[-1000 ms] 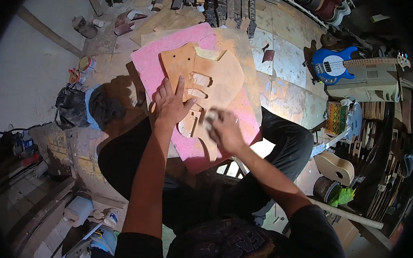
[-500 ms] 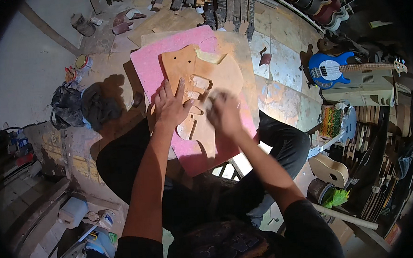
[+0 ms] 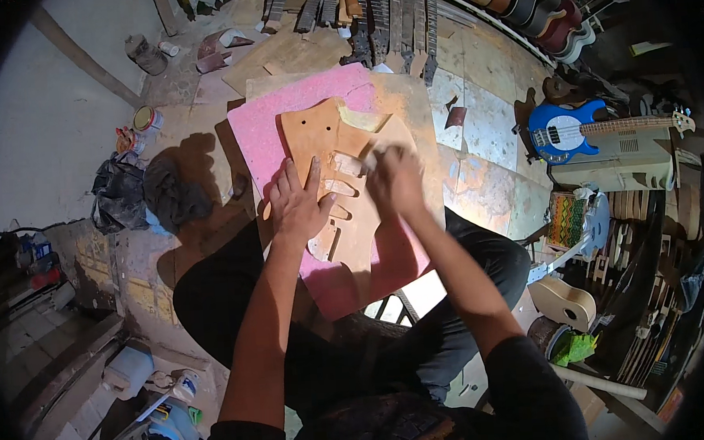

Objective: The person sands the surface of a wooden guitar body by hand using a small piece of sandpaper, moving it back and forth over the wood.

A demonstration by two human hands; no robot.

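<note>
An unfinished wooden guitar body (image 3: 308, 142) with routed cavities and two small holes lies flat on a pink sheet (image 3: 260, 137). My left hand (image 3: 299, 207) rests spread on its left side, fingers stretched and pressing on the wood. Over the right side of the body, my right hand (image 3: 399, 181) is curled and smeared by motion. Something small and pale shows at its fingertips, too blurred to name. That hand hides part of the body's right edge.
Beneath the pink sheet is a larger board (image 3: 426, 135). Guitar necks (image 3: 396, 24) stand at the far side. A blue bass guitar (image 3: 564, 132) lies to the right, above an acoustic guitar body (image 3: 562, 300). Dark cloth (image 3: 177, 186) and a paint can (image 3: 147, 119) sit left.
My right hand has moved away from me along the guitar body's right side. The left hand stays in place on the wood. The whole view has shifted slightly.
</note>
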